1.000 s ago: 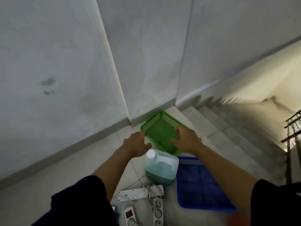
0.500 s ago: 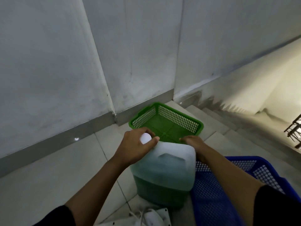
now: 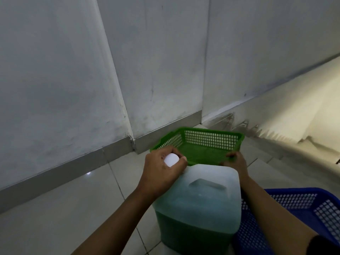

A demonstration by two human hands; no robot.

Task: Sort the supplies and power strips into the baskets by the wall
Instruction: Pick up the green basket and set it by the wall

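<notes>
A translucent plastic jug (image 3: 197, 207) partly filled with green liquid stands on the tiled floor in front of me. My left hand (image 3: 161, 172) is wrapped around its white cap (image 3: 171, 159). My right hand (image 3: 234, 162) grips the near rim of an empty green mesh basket (image 3: 211, 139), which sits just beyond the jug near the wall corner and tilts slightly. A blue mesh basket (image 3: 298, 208) lies at the lower right, partly hidden behind my right forearm. No power strips show in this view.
Grey walls meet in a corner with a metal skirting (image 3: 117, 150) right behind the green basket. A staircase (image 3: 287, 150) drops away to the right of the baskets. Pale floor tiles (image 3: 64, 208) spread to the left.
My left hand moved from beside the green basket onto the jug's cap. The view dropped closer, so the jug looms larger and the power strips left the frame. My right hand stayed on the green basket.
</notes>
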